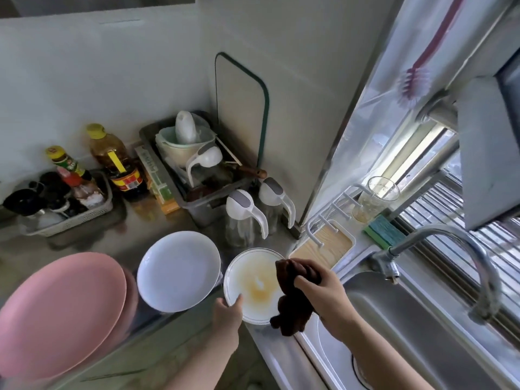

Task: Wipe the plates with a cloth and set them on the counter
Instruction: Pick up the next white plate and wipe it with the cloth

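Left hand [228, 311] grips one stained white gold-rimmed plate [253, 285]; right hand [323, 291] clutches one dark brown cloth [292, 305]. Left: one clean white plate [178, 271], two stacked pink plates [59, 313].

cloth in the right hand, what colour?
Dark brown cloth, gripped by the right hand; head view.

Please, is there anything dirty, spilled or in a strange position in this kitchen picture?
Yes. The small white plate, held by the left hand, has a brownish stain across its centre, unlike the clean white plate beside it. The right hand holds a dark cloth at its edge. Nothing looks spilled or broken.
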